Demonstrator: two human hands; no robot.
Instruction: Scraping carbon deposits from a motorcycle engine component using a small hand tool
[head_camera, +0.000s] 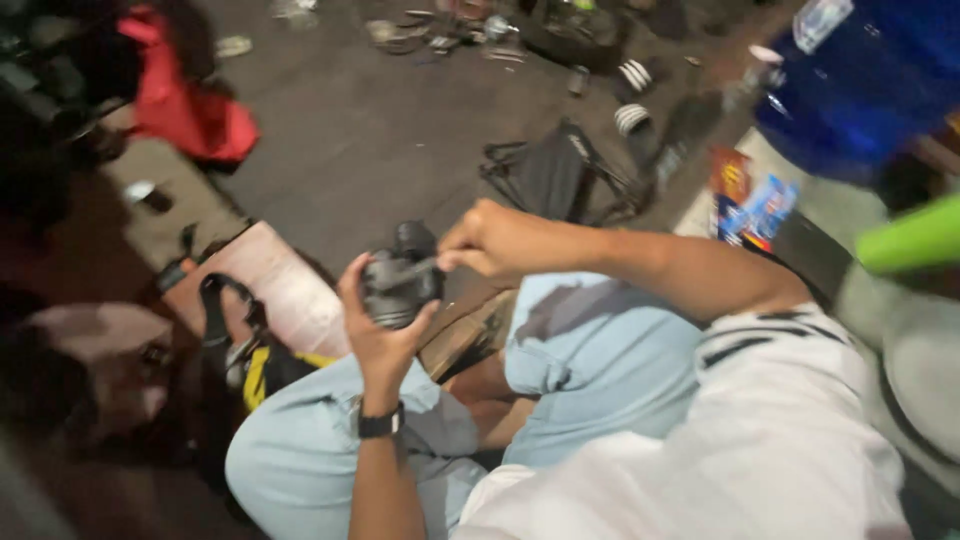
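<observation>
We see a small dark grey camera body (400, 283), blurred, held up above our knees, its round lens end tilted up and away from us; a thin grey tool (425, 265) lies across its upper right side, its tip touching the body

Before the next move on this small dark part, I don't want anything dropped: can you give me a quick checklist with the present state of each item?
1. Left hand cups the dark round part from below: ok.
2. Right hand pinches a thin tool against the part: ok.
3. Tool tip seated: cannot tell, blurred.
4. Part held above the lap: ok.
5. Loose bits strewn on the floor: not ok.
</observation>
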